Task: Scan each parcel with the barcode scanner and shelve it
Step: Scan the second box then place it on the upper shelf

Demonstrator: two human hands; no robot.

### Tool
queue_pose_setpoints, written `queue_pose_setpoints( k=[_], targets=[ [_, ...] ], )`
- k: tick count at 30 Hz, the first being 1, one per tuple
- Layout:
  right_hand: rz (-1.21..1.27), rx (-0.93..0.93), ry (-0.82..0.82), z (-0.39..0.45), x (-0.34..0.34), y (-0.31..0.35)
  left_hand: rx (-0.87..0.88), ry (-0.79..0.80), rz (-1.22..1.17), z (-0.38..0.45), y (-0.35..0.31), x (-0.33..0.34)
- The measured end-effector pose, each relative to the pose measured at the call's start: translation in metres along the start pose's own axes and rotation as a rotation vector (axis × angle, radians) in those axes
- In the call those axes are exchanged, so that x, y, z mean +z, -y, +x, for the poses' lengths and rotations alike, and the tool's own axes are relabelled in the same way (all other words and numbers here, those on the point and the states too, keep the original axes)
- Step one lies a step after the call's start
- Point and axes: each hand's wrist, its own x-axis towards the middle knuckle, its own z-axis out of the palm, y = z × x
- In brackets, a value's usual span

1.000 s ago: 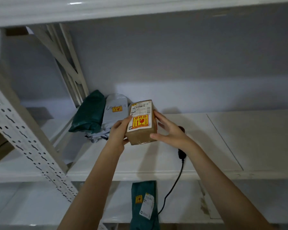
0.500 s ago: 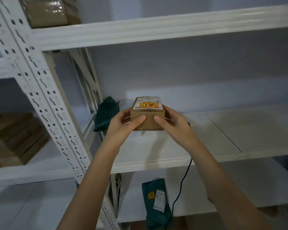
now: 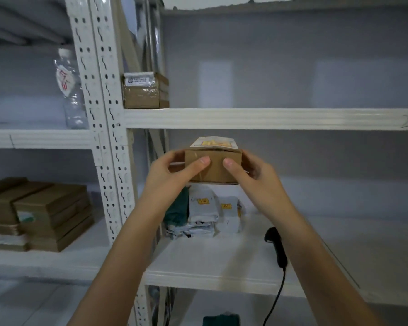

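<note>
A small brown cardboard parcel point(image 3: 213, 165) with a white and yellow label on top is held in the air in front of the shelving, just below the upper shelf's front edge point(image 3: 269, 118). My left hand point(image 3: 174, 171) grips its left side and my right hand point(image 3: 250, 170) its right side, thumbs on the near face. The black barcode scanner point(image 3: 277, 248) lies on the middle shelf point(image 3: 222, 262) under my right forearm, its cable hanging over the edge.
Grey and green mailer bags point(image 3: 205, 212) lie at the back left of the middle shelf. A taped brown box point(image 3: 144, 94) stands on the upper shelf's left end. Left bay holds stacked flat cartons point(image 3: 45, 212) and a plastic bottle point(image 3: 68, 90). A white perforated upright point(image 3: 99, 114) divides the bays.
Both hands have lifted the parcel from the middle shelf level toward the upper shelf and levelled it. My view has tilted upward, bringing the upper shelf and its box into sight.
</note>
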Motion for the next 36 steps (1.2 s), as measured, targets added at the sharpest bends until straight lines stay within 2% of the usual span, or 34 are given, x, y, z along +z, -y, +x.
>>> queue_pose_setpoints(
  k=[7, 12, 21, 30, 36],
  targets=[
    [-0.014, -0.116, -0.046, 0.047, 0.01, 0.028, 0.127, -0.074, -0.007, 0.035, -0.034, -0.012],
    [-0.095, -0.193, -0.071, 0.094, 0.016, 0.036, 0.203, -0.064, -0.017, 0.076, -0.044, -0.022],
    [-0.286, -0.159, -0.189, 0.164, 0.032, 0.015, 0.234, 0.007, 0.016, 0.157, -0.022, -0.028],
    [-0.536, -0.109, -0.297, 0.193, 0.038, -0.004, 0.242, -0.026, 0.299, 0.206, 0.002, -0.024],
    [-0.702, -0.052, -0.329, 0.213, 0.038, -0.01, 0.168, -0.072, 0.497, 0.216, 0.001, -0.016]
  ],
)
